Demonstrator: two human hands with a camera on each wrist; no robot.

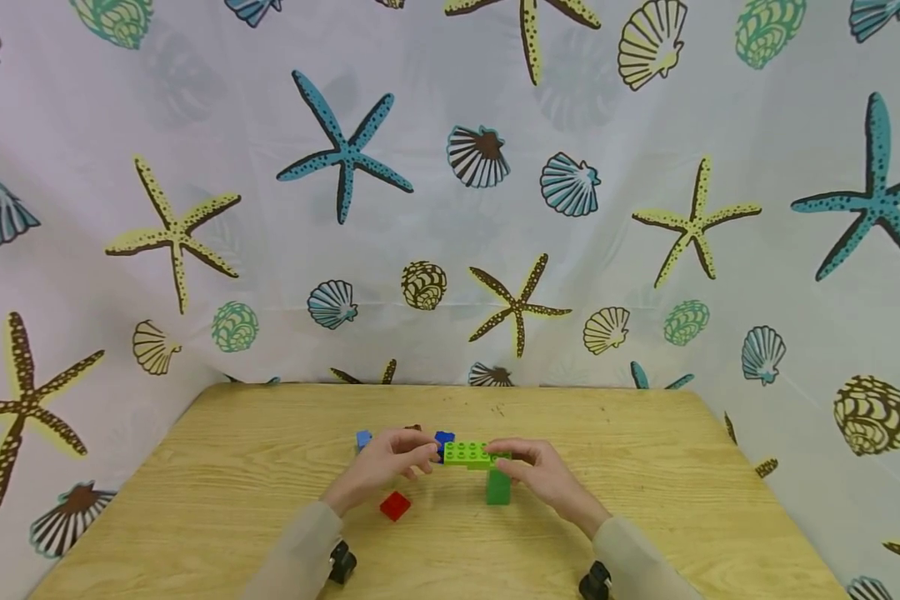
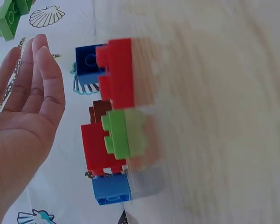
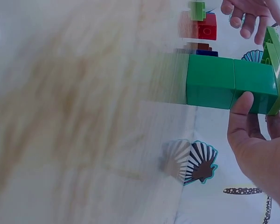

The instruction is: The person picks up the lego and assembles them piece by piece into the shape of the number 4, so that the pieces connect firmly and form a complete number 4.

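A stack of two green building blocks (image 3: 210,81) stands upright on the table, topped by a long lime green block (image 1: 461,452) that juts out to the left. My right hand (image 1: 540,471) grips the top of this stack, its thumb on the upper green block and its fingers at the lime piece. Close to the lime block's left end is my left hand (image 1: 390,457), fingers loosely extended and holding nothing. In the left wrist view a gap shows between its fingertips and the green pieces.
On the wooden table (image 1: 645,500), a red block (image 1: 395,506) lies near my left wrist. Behind the left hand are a light blue block (image 1: 363,439) and a dark blue block (image 1: 445,437). The left wrist view also shows a small lime block (image 2: 119,135). A patterned curtain (image 1: 420,233) surrounds the table.
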